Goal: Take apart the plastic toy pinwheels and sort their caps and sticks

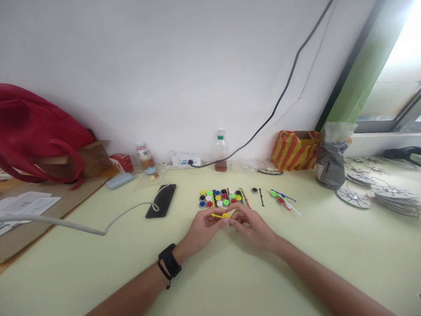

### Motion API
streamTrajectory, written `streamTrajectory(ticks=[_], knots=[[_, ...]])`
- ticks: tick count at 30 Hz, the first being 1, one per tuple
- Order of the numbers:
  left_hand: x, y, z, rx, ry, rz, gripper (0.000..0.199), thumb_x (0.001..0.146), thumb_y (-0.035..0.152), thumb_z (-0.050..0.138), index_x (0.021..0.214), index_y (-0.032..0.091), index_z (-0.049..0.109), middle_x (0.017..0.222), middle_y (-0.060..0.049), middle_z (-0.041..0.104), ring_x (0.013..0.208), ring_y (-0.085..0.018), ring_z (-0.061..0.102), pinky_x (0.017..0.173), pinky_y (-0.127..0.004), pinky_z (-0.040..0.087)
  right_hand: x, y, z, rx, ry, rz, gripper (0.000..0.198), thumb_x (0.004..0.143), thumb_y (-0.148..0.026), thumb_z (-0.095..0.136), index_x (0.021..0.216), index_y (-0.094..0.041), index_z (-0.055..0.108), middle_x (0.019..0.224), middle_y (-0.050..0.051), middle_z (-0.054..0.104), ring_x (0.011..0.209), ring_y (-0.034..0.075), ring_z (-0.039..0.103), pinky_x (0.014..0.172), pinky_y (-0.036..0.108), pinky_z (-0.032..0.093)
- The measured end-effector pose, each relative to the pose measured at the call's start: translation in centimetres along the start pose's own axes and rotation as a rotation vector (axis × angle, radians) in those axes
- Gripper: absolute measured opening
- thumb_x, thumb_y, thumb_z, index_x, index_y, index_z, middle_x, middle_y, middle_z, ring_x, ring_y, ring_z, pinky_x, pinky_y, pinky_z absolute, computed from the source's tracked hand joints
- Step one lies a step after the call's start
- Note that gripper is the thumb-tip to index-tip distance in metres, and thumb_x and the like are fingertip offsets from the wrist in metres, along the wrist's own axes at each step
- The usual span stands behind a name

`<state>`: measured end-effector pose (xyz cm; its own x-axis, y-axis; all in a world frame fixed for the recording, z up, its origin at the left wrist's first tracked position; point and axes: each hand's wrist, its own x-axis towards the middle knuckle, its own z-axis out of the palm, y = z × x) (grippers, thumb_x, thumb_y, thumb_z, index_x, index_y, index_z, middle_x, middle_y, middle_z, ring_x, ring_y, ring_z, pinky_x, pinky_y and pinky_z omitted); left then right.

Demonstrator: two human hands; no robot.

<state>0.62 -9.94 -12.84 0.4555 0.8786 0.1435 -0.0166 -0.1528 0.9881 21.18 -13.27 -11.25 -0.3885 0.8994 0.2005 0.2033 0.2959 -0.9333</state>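
A yellow arrow-shaped spinner with a round hub is pinched between the fingertips of my left hand, which wears a black watch. The fingers of my right hand close on the hub end of the same spinner, partly hiding it. Just beyond my hands, rows of small round discs in several colours lie on the table, with coloured arrows laid beside and among them. To the right are a black disc, a black arrow and a small group of coloured spinners.
A black phone with a pale cable lies to the left. Against the wall stand a power strip, a clear bottle and a striped bag. Stacked grey discs are at the far right, a red bag far left.
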Motion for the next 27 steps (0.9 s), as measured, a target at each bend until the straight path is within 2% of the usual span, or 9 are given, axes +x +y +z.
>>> streamTrajectory(ticks=[6,19,23,27], knots=[[-0.1,0.3,0.0,0.088,0.009,0.030,0.028,0.084,0.038,0.078,0.101,0.016,0.074,0.099,-0.009,0.074,0.093,-0.022,0.069,0.084,-0.033,0.059,0.0,0.6,-0.2,-0.073,0.028,0.036,0.034,0.094,-0.052,0.058,0.112,-0.023,0.055,0.063,-0.007,0.046,0.057,0.012,0.040,0.054,0.024,0.032],[-0.7,1.0,0.1,0.156,-0.020,0.017,0.024,0.083,0.037,0.078,0.085,0.016,0.066,0.086,-0.005,0.070,0.082,-0.018,0.065,0.077,-0.029,0.054,-0.5,-0.1,-0.2,-0.082,-0.043,0.036,0.032,0.095,-0.050,0.058,0.110,-0.022,0.056,0.069,-0.006,0.047,0.062,0.013,0.042,0.056,0.025,0.033],[-0.7,1.1,0.1,0.083,-0.040,0.000,0.026,0.083,0.037,0.080,0.086,0.016,0.065,0.088,-0.005,0.069,0.084,-0.018,0.066,0.079,-0.030,0.055,-0.4,0.1,-0.3,-0.093,-0.010,0.027,0.028,0.095,-0.048,0.059,0.106,-0.022,0.056,0.071,-0.005,0.048,0.062,0.013,0.044,0.055,0.024,0.035],[-0.5,1.4,-0.1,-0.096,-0.110,-0.073,0.025,0.089,0.039,0.073,0.090,0.015,0.067,0.093,-0.007,0.070,0.090,-0.020,0.068,0.087,-0.033,0.055,-0.3,0.2,-0.7,-0.129,-0.010,0.003,0.022,0.097,-0.042,0.056,0.102,-0.021,0.061,0.080,-0.001,0.060,0.065,0.013,0.049,0.057,0.025,0.039]])
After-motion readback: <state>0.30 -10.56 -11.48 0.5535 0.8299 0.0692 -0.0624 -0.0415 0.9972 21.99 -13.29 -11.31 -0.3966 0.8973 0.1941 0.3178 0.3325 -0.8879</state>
